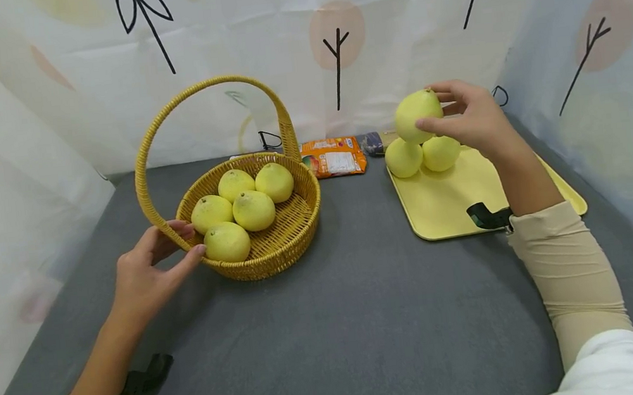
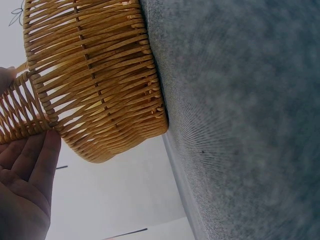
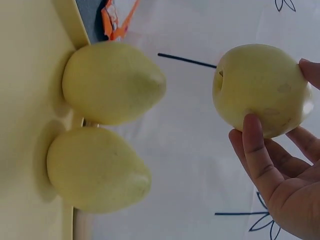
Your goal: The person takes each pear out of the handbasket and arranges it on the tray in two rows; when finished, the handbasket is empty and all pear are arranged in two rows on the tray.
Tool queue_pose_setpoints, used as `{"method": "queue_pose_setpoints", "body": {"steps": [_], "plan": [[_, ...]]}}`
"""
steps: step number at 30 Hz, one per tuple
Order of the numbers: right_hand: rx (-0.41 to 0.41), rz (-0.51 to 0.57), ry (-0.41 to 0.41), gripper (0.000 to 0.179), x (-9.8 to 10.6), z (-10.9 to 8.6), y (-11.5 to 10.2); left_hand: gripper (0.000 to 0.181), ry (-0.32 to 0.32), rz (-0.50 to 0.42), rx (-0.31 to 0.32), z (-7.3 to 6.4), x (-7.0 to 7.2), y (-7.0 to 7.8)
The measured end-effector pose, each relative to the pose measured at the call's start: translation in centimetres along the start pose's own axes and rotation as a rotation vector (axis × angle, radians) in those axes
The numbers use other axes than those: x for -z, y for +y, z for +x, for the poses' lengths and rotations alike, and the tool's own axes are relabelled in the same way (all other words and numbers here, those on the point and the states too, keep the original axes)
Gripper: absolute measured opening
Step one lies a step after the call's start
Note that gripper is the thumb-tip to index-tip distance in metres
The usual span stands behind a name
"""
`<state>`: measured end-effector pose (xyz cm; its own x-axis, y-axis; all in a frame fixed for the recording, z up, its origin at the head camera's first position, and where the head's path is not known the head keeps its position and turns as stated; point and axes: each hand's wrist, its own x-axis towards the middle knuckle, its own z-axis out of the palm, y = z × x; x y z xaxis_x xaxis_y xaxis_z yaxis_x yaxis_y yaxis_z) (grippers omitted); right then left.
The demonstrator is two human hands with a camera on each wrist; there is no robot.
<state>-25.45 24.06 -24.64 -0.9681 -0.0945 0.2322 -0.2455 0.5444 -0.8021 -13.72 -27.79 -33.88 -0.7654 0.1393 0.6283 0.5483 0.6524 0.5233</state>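
Observation:
On the left, a round yellow wicker basket (image 1: pixel 276 255) holds several pale yellow pear-shaped fruits (image 1: pixel 253 210). My left hand (image 1: pixel 144 281) grips the foot of its tall handle (image 1: pixel 147 195), thumb on one side and fingers on the other; in the left wrist view the fingers lie against the woven handle base (image 2: pixel 22 112). At the right, my right hand (image 1: pixel 472 119) holds one pale yellow pear-shaped fruit (image 3: pixel 262 87) between thumb and fingertips. Two like fruits, the left one (image 1: pixel 403 158) and the right one (image 1: pixel 441 153), stand below it on a yellow tray (image 1: pixel 461 209).
An orange packet (image 1: pixel 338 156) lies at the back between basket and tray. A dark, partly hidden packet (image 1: pixel 373 144) is beside the tray's far corner. Patterned white cloth (image 1: pixel 278 42) hangs behind the grey tabletop (image 1: pixel 351 321) and along both sides.

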Motion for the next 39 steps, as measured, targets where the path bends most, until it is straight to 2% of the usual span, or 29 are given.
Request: {"method": "queue_pose_setpoints", "body": {"steps": [7, 9, 15, 22, 27, 33, 39], "plan": [[0.053, 0.137, 0.108, 0.063, 2.1, 0.2, 1.9, 0.052, -0.009, 0.004, -0.004, 0.4, 0.0, 0.4], [0.047, 0.14, 0.13, 0.064, 2.8, 0.3, 2.4, 0.053, -0.008, 0.003, -0.006, 0.4, 0.0, 0.3], [-0.036, 0.071, 0.151, 0.071, 4.3, 0.5, 3.5, 0.052, -0.01, -0.002, 0.0, 0.6, 0.0, 0.4], [-0.139, 0.059, 0.173, 0.075, 5.4, 0.7, 4.7, 0.052, -0.014, -0.004, 0.003, 0.5, 0.0, 0.5], [-0.194, 0.027, 0.167, 0.077, 5.8, 0.9, 5.7, 0.052, -0.009, -0.004, 0.005, 0.4, 0.0, 0.3], [-0.28, -0.03, 0.101, 0.084, 5.9, 1.5, 7.6, 0.052, -0.007, 0.0, 0.013, 0.2, 0.0, 0.2], [-0.314, -0.095, 0.06, 0.088, 5.7, 1.8, 9.1, 0.052, -0.006, 0.004, 0.011, 0.1, 0.0, 0.1]]}}
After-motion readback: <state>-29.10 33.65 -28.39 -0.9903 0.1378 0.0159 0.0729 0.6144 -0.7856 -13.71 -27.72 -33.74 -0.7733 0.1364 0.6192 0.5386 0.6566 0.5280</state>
